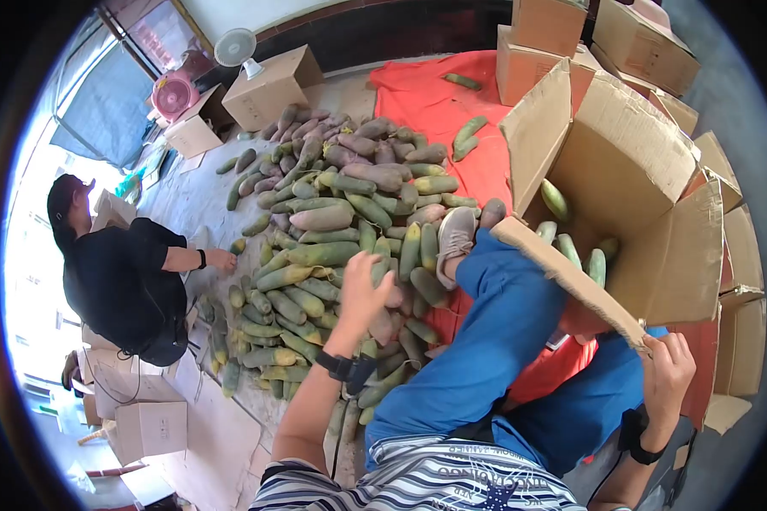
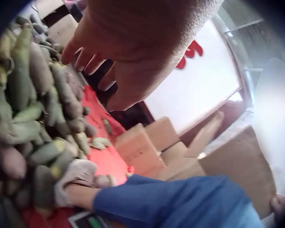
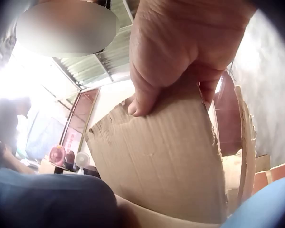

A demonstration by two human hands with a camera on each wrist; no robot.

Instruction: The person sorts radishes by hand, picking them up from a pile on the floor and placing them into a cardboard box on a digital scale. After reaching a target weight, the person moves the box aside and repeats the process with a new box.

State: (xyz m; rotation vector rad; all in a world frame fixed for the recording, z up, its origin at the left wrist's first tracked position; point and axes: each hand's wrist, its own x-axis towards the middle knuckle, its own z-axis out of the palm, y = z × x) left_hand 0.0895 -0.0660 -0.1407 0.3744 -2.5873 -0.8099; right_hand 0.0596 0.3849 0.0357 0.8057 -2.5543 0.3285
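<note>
My left hand is held over the pile of long green and brownish cucumber-like vegetables, fingers loosely bent and spread, with nothing in them. In the left wrist view the same hand hangs in the air with its fingers apart. My right hand pinches the corner of a cardboard box flap, thumb on one face and fingers behind, as the right wrist view shows on the flap. The open cardboard box stands tilted toward me, with several green vegetables inside.
Another person in black crouches at left, a hand by the pile's edge. A red cloth lies under part of the pile. More cardboard boxes are stacked behind and right. Two fans stand at the back left. My shoe touches the pile.
</note>
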